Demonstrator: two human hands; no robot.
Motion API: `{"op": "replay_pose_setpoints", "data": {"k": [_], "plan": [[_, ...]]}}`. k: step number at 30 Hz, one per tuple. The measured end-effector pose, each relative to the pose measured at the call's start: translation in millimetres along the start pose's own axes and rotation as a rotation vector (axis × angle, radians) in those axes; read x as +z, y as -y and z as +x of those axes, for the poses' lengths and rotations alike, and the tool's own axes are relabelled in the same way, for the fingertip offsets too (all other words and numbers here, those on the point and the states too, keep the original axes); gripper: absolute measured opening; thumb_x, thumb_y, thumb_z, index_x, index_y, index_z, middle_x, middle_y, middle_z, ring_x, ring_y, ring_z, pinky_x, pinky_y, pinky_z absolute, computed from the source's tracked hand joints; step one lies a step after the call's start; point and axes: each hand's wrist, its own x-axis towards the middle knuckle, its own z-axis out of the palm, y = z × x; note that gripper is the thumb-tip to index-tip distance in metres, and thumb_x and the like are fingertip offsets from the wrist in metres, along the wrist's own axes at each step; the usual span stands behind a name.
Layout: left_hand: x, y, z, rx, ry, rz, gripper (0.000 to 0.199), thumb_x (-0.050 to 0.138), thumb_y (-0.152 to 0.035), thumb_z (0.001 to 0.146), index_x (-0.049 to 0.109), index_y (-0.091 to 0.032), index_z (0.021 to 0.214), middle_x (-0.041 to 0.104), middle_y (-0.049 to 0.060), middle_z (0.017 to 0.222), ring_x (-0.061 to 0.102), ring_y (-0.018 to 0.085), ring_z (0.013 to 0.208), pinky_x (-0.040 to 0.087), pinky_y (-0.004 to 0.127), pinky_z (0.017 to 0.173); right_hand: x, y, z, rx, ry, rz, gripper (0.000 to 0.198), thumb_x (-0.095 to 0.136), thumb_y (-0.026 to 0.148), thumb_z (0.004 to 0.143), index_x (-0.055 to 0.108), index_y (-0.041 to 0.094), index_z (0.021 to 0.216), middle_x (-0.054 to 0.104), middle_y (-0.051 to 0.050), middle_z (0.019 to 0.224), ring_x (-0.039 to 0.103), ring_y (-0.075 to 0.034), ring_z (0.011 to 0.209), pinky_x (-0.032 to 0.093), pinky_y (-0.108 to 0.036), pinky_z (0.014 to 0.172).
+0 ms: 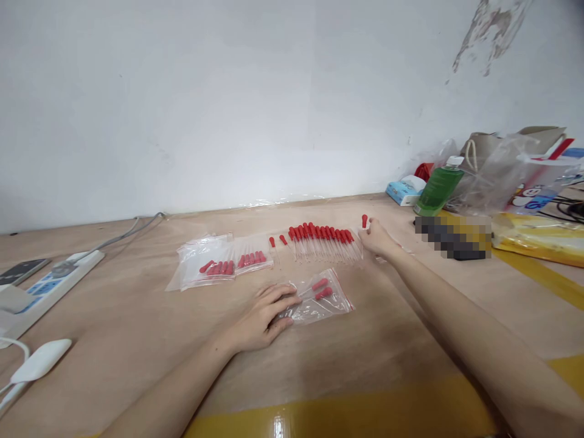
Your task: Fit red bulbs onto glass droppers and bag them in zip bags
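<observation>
My right hand (376, 237) pinches a dropper with a red bulb (364, 220) at the right end of a row; the bulb stands up beside my fingertips. Loose droppers (322, 237) with red bulbs and clear stems lie side by side just left of it. Two more, a loose dropper (272, 242) among them, lie apart at the row's left. My left hand (267, 313) rests with fingers stretched and thumb apart on the left end of a clear zip bag (303, 313). Inside that bag are two red-bulbed droppers (323, 293). Its red seal line faces right.
Filled clear zip bags (191, 261) of droppers overlap left of the row. A power strip (59, 283) with cables and a phone (20, 272) lie far left. At right stand a green bottle (440, 188), a tissue pack (404, 191) and plastic bags (493, 176); yellow tape crosses the table.
</observation>
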Motion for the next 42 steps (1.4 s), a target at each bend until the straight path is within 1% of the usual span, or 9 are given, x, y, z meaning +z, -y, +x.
{"op": "replay_pose_setpoints", "data": {"k": [5, 8, 13, 20, 28, 32, 36, 39, 42], "plan": [[-1, 0, 1, -0.006, 0.005, -0.013, 0.04, 0.042, -0.029, 0.087, 0.041, -0.028, 0.127, 0.043, 0.005, 0.128, 0.036, 0.023, 0.121, 0.028, 0.043, 0.102, 5, 10, -51, 0.033, 0.152, 0.593, 0.068, 0.046, 0.027, 0.071, 0.011, 0.016, 0.128, 0.044, 0.009, 0.052, 0.046, -0.011, 0.038, 0.04, -0.023, 0.039], [-1, 0, 1, -0.008, 0.016, -0.013, 0.04, 0.043, -0.028, 0.087, 0.041, -0.028, 0.127, 0.043, 0.006, 0.129, 0.035, 0.023, 0.121, 0.027, 0.043, 0.102, 16, 11, -72, 0.094, 0.104, 0.792, 0.067, 0.049, 0.027, 0.066, 0.013, 0.021, 0.122, 0.044, 0.01, 0.057, 0.049, -0.011, 0.04, 0.045, -0.024, 0.041], [-1, 0, 1, -0.014, 0.022, -0.018, 0.04, 0.042, -0.029, 0.088, 0.041, -0.029, 0.127, 0.042, 0.005, 0.129, 0.034, 0.022, 0.121, 0.027, 0.043, 0.102, 26, 14, -88, 0.149, 0.068, 0.919, 0.054, 0.059, 0.029, 0.062, 0.024, 0.026, 0.104, 0.048, 0.007, 0.069, 0.056, -0.012, 0.05, 0.052, -0.028, 0.049], [0, 1, 1, 0.004, -0.007, -0.038, 0.042, 0.044, -0.028, 0.086, 0.04, -0.028, 0.128, 0.044, 0.006, 0.127, 0.037, 0.023, 0.119, 0.028, 0.043, 0.101, 28, 15, -101, 0.094, 0.327, 0.889, 0.045, 0.068, 0.042, 0.06, 0.044, 0.021, 0.091, 0.057, 0.002, 0.069, 0.06, -0.014, 0.061, 0.052, -0.03, 0.059], [3, 3, 1, 0.036, -0.029, -0.014, 0.042, 0.044, -0.026, 0.086, 0.04, -0.025, 0.128, 0.043, 0.007, 0.127, 0.036, 0.022, 0.12, 0.027, 0.042, 0.102, 17, 8, -98, -0.031, 0.405, 0.572, 0.033, 0.067, 0.039, 0.062, 0.065, 0.018, 0.086, 0.061, 0.0, 0.064, 0.053, -0.013, 0.056, 0.044, -0.026, 0.052], [1, 1, 1, 0.033, -0.032, -0.021, 0.041, 0.044, -0.026, 0.086, 0.041, -0.025, 0.127, 0.045, 0.007, 0.126, 0.037, 0.022, 0.119, 0.028, 0.041, 0.102, 18, 16, -102, -0.11, 0.429, 0.52, 0.024, 0.066, 0.034, 0.062, 0.068, 0.018, 0.08, 0.059, 0.001, 0.058, 0.05, -0.011, 0.05, 0.041, -0.024, 0.047], [0, -1, 0, 0.03, -0.027, -0.039, 0.042, 0.043, -0.027, 0.087, 0.039, -0.026, 0.128, 0.045, 0.006, 0.126, 0.037, 0.021, 0.12, 0.026, 0.042, 0.104, 19, 28, -109, -0.171, 0.565, 0.656, 0.023, 0.061, 0.036, 0.068, 0.066, 0.02, 0.083, 0.065, -0.002, 0.07, 0.06, -0.016, 0.065, 0.047, -0.029, 0.059], [0, -2, -1, 0.025, -0.019, -0.045, 0.04, 0.043, -0.026, 0.087, 0.04, -0.028, 0.127, 0.045, 0.005, 0.127, 0.037, 0.021, 0.12, 0.023, 0.043, 0.105, 15, 29, -109, -0.142, 0.662, 0.731, 0.028, 0.061, 0.039, 0.068, 0.063, 0.018, 0.086, 0.066, -0.004, 0.077, 0.062, -0.018, 0.076, 0.048, -0.03, 0.066], [0, -2, -1, 0.023, -0.008, -0.046, 0.035, 0.044, -0.026, 0.086, 0.047, -0.028, 0.122, 0.044, 0.004, 0.128, 0.036, 0.021, 0.121, 0.024, 0.042, 0.105, 13, 19, -104, -0.073, 0.644, 0.675, 0.034, 0.064, 0.042, 0.065, 0.06, 0.017, 0.088, 0.065, -0.003, 0.074, 0.06, -0.015, 0.065, 0.045, -0.025, 0.055]]}}
